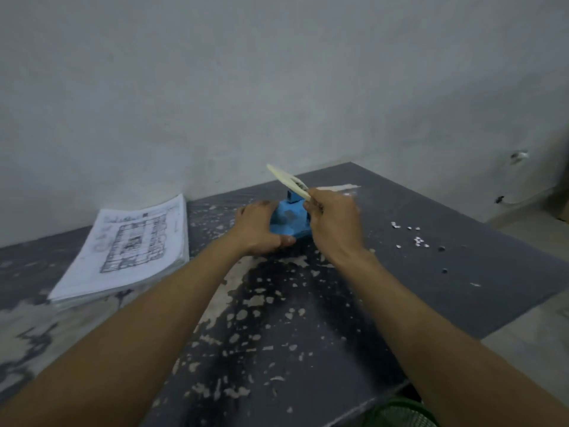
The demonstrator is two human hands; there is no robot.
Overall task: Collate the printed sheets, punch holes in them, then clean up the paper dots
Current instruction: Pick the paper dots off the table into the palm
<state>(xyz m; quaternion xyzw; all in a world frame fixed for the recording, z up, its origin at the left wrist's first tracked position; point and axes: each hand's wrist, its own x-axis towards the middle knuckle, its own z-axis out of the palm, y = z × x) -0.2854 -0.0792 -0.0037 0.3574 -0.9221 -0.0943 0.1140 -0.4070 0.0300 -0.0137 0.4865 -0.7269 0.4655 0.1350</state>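
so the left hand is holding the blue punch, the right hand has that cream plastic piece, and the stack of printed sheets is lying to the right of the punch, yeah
Not quite. The head view shows the stack of printed sheets to the left of the blue punch, not the right. The rest holds: the left hand holds the punch and the right hand pinches the cream plastic piece.

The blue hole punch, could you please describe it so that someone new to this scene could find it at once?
Start at the dark, paint-flecked table against the grey wall. Near its far middle, right of the stack of printed sheets, the left hand holds the hole punch while the right hand grips a pale strip above it. It is the only bright blue thing there.
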